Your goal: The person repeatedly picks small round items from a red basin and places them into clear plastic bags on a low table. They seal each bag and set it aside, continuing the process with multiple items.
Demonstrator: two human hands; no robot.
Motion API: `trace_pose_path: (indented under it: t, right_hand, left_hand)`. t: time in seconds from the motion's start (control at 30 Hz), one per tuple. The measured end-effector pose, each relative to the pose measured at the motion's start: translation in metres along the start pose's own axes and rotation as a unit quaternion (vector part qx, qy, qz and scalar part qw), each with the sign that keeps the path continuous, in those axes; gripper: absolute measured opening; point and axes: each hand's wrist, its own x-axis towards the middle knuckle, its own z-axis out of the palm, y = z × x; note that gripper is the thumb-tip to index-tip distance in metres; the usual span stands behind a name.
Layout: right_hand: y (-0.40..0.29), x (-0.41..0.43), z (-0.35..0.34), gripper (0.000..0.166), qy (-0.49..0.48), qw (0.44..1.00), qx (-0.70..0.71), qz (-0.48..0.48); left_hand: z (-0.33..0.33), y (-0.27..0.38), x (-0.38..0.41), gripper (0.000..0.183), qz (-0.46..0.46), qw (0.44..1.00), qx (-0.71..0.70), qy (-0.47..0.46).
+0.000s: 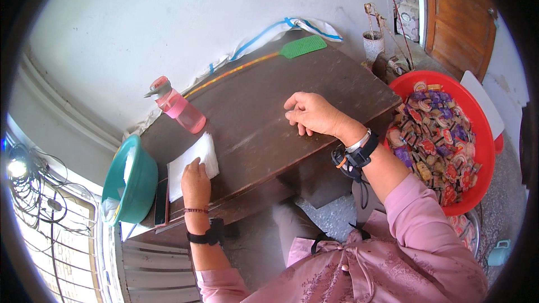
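Observation:
My left hand (196,183) rests with its fingers on a stack of thin white sheets (212,155), paper or plastic, at the left of the dark wooden table (257,134). The thumb is hard to make out. Over the middle of the table is my right hand (313,113), its fingers loosely curled and apart, with nothing visible in them. A pink drink bottle (183,111) with a grey lid stands just behind the stack. To the right of the table, a large red basin (484,168) holds many small wrapped snacks (433,139).
A green fly swatter (303,46) lies along the back edge. At the left end are a teal basin (143,185) containing white material and a phone (161,202). Tangled cables (38,189) hang by the window. A pale blue mug (500,252) sits on the floor.

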Motion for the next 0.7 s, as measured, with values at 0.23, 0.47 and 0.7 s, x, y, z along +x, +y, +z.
trace_pose_path:
  t: [0.23,0.47,0.7]
  right_hand:
    - [0.000,-0.001,-0.001,0.029,0.006,1.000,-0.016,-0.006]
    - [0.000,-0.002,0.001,0.026,0.006,1.000,-0.015,-0.010]
    - [0.004,0.000,0.001,0.026,0.017,1.000,-0.006,-0.022]
  left_hand:
    - [0.009,-0.001,0.003,0.020,0.012,0.997,0.075,-0.010]
    - [0.013,-0.019,0.012,0.014,-0.027,0.999,0.035,-0.019]
    - [0.011,-0.030,0.013,0.014,-0.035,0.999,-0.037,-0.004]
